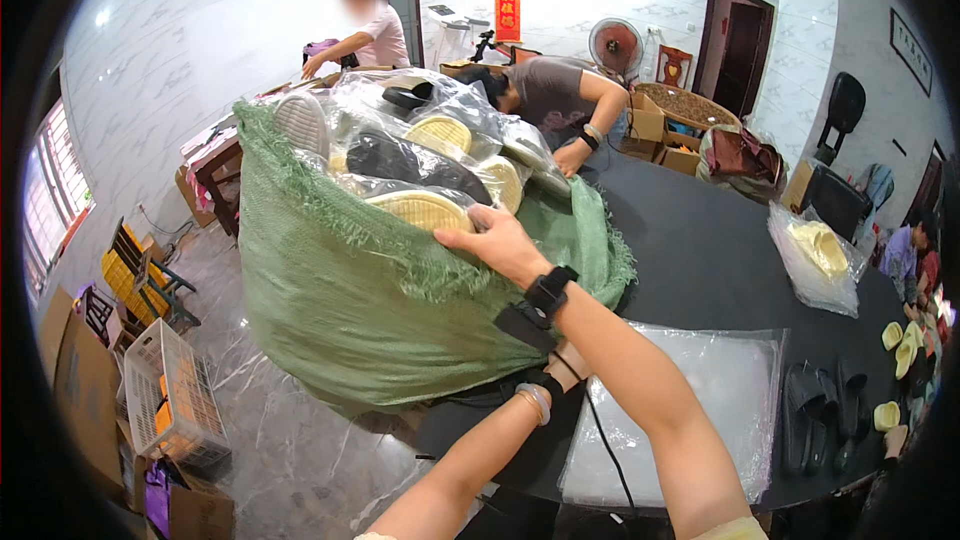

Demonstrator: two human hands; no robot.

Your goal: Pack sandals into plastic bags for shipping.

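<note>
A big green woven sack (340,290) bulges over the table edge. Its frayed mouth is heaped with slippers in clear plastic bags, some with pale yellow soles, some black. My right hand (500,245), a black band at its wrist, has thumb and fingers closed on the near end of a bagged slipper (420,210) with a yellow sole. Lower down, my left hand (572,362) lies by the sack's bottom edge, crossed by my right forearm, its fingers hidden. Under the forearms is a stack of clear plastic bags (690,410).
The dark table (680,230) carries a bagged yellow pair (820,248) and black slippers (812,410) at right. One person (560,100) bends over behind the sack; another (380,35) stands further back. A white crate (175,390) sits on the floor at left. A black cable (600,430) hangs by my forearm.
</note>
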